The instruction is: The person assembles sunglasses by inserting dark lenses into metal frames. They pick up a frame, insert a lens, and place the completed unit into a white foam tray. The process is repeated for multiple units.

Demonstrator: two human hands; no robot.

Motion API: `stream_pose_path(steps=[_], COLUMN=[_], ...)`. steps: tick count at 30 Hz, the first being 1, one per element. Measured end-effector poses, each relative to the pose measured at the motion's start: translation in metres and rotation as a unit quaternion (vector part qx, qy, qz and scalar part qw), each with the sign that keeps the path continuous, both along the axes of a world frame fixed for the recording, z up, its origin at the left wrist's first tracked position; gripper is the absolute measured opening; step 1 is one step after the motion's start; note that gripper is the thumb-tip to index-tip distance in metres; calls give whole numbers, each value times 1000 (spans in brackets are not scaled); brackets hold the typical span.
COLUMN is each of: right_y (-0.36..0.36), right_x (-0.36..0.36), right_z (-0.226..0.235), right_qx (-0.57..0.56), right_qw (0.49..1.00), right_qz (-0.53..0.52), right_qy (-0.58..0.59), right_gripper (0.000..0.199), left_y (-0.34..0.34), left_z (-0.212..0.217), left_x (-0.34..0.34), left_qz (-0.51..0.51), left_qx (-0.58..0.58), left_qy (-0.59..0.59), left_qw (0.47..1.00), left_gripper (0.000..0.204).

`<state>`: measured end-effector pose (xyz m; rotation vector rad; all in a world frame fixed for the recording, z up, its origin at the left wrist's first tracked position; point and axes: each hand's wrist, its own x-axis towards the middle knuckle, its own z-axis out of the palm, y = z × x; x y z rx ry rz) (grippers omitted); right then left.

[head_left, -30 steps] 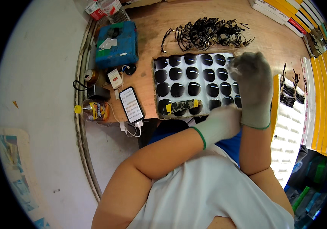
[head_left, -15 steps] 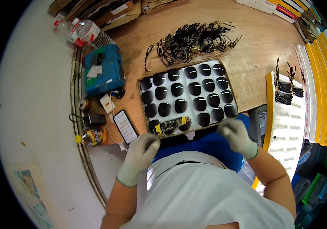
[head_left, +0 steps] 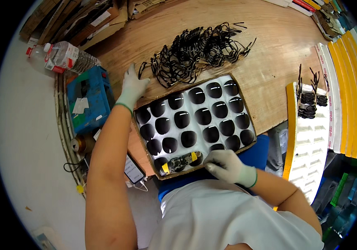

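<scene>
Head view: two gloved hands, left hand (head_left: 131, 86) open by frames pile (head_left: 195, 52), right hand (head_left: 227, 166) loosely curled at one lens tray (head_left: 153, 109).

Bright, even overhead light fills the fisheye view, with soft short shadows under the arms, small glints on the dark lenses (head_left: 195, 121), a washed-out pale floor (head_left: 24, 137) at left, straight edges bowing toward the black circular rim, and slight softness at the margins

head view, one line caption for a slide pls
Gloved left hand reaches toward black frames; right hand steadies lens tray.
</scene>
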<state>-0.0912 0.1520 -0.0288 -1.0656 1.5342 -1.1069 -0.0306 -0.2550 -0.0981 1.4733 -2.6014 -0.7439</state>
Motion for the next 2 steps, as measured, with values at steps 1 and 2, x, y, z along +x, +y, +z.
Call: stream_pose_path(steps=[1,2], right_y=[-2,-7], right_x=[-15,-35], right_z=[-7,-3], right_qx=[-35,3], right_qw=[998,992], right_qz=[29,93], right_qy=[35,90], right_gripper=[18,19], left_y=[-11,-7], left_z=[-8,3], left_x=[-15,-42], left_qz=[29,3], left_qx=[66,87], left_qy=[-74,-199], left_qw=[995,976], left_gripper=[85,94])
